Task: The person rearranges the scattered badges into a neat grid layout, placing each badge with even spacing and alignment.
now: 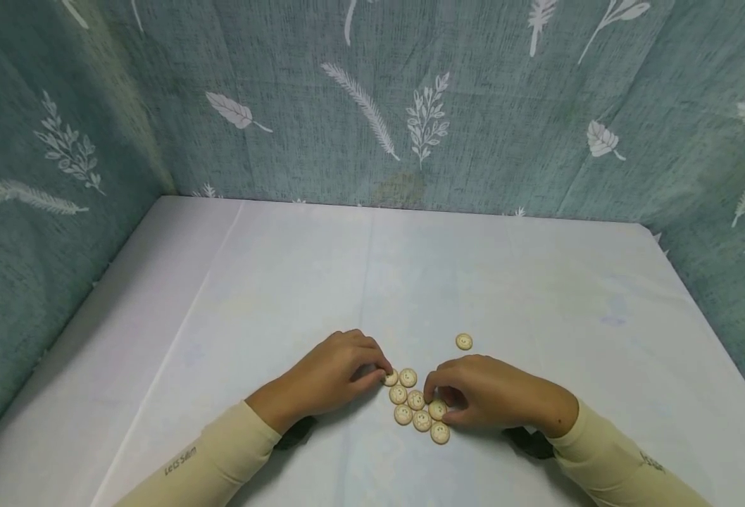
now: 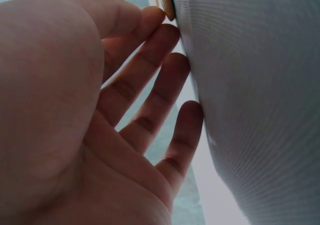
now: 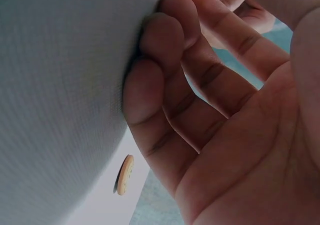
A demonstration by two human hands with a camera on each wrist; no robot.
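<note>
Several round, pale wooden buttons lie flat in a close cluster between the two hands in the head view. My left hand (image 1: 341, 370) comes in from the left, its thumb and index fingertip pinching the edge of the top-left button (image 1: 391, 379). In the left wrist view the other fingers (image 2: 167, 80) reach down to the cloth. From the right, my right hand (image 1: 489, 391) holds a button (image 1: 438, 410) at the cluster's right side between thumb and index finger. Its remaining fingers (image 3: 145, 90) curl against the cloth in the right wrist view.
One loose button (image 1: 464, 341) lies apart, just beyond the right hand. A white cloth (image 1: 271, 282) covers the table. Green leaf-patterned fabric (image 1: 309, 127) stands behind the table and along both sides.
</note>
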